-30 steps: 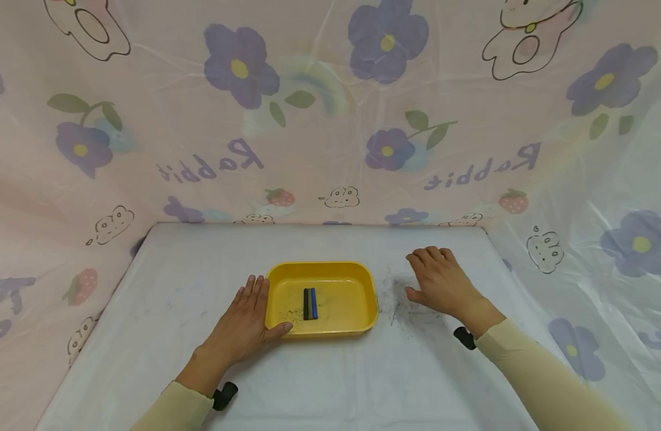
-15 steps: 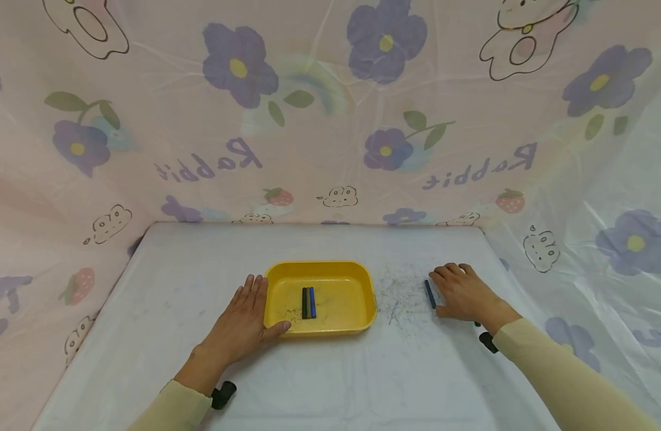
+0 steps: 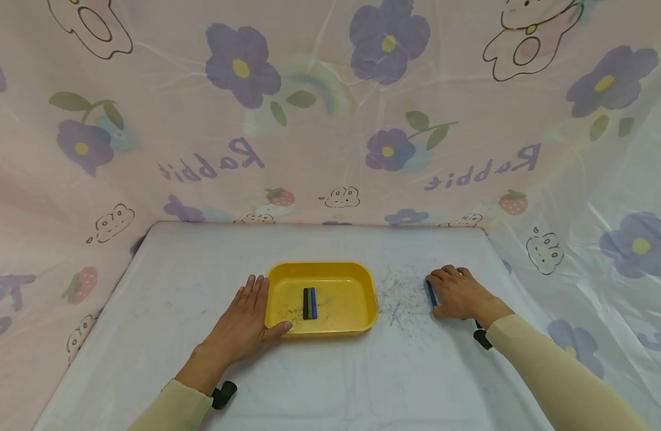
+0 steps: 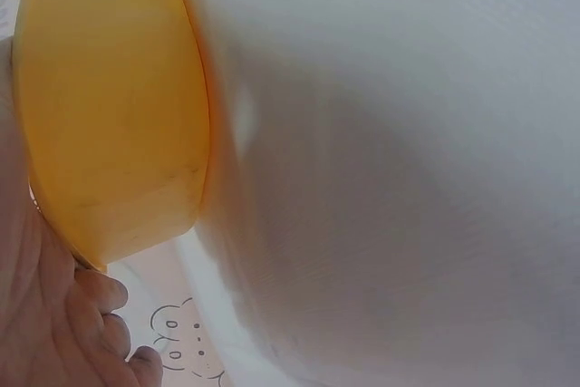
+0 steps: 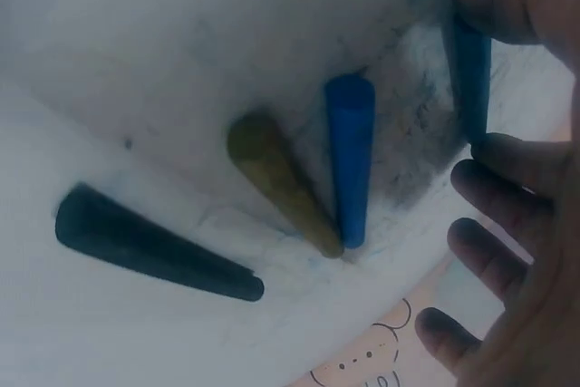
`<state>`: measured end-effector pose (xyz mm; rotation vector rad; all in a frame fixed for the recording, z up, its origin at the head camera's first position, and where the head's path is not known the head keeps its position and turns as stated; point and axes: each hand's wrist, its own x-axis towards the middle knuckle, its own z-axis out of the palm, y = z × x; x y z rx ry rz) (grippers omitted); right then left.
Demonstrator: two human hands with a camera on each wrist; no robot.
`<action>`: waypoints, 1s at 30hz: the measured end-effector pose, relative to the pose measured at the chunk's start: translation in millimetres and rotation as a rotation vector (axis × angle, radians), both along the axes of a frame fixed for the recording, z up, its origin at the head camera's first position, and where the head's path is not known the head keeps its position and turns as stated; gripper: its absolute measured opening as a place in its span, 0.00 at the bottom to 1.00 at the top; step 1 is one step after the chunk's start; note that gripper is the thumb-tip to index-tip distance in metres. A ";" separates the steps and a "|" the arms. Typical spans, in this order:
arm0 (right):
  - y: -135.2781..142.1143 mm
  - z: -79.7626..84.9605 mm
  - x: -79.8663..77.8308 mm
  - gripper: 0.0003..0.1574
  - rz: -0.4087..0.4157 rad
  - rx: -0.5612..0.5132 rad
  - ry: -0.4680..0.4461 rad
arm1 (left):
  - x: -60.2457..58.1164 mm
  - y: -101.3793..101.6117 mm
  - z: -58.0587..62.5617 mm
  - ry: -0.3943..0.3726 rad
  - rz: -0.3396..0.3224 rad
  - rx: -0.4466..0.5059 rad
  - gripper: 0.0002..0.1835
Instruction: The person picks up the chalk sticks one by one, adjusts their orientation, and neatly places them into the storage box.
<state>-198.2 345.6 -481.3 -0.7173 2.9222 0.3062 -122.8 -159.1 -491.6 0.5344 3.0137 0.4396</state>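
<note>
My left hand rests along the left side of a yellow tray, fingers straight, thumb over the front rim. In the left wrist view, the tray's outer wall stands beside the palm. Three crayons, black, olive and blue, lie side by side inside. To the right of the tray, my right hand pinches a dark blue crayon end to end between thumb and index finger. Beneath that hand lie a blue crayon, an olive crayon and a dark green crayon, hidden from the head view.
Dark smudges mark the white table cover between the tray and my right hand. A patterned curtain hangs behind and at both sides of the table.
My right hand has moved right and nearer to me from beside the smudges, and the dark blue crayon has come into view at its fingertips. My left hand and the tray stay put.
</note>
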 end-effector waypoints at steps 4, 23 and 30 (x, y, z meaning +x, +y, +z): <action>-2.9 2.1 -2.1 0.46 -0.017 -0.027 0.063 | 0.2 -0.5 0.2 -0.007 -0.002 -0.008 0.62; -128.5 49.4 -1.1 0.53 0.181 -0.181 0.342 | -1.4 -2.4 1.3 0.038 -0.010 -0.047 0.61; -180.0 41.8 2.8 0.47 0.280 -0.184 0.316 | -1.3 -3.3 1.8 0.025 -0.019 -0.049 0.61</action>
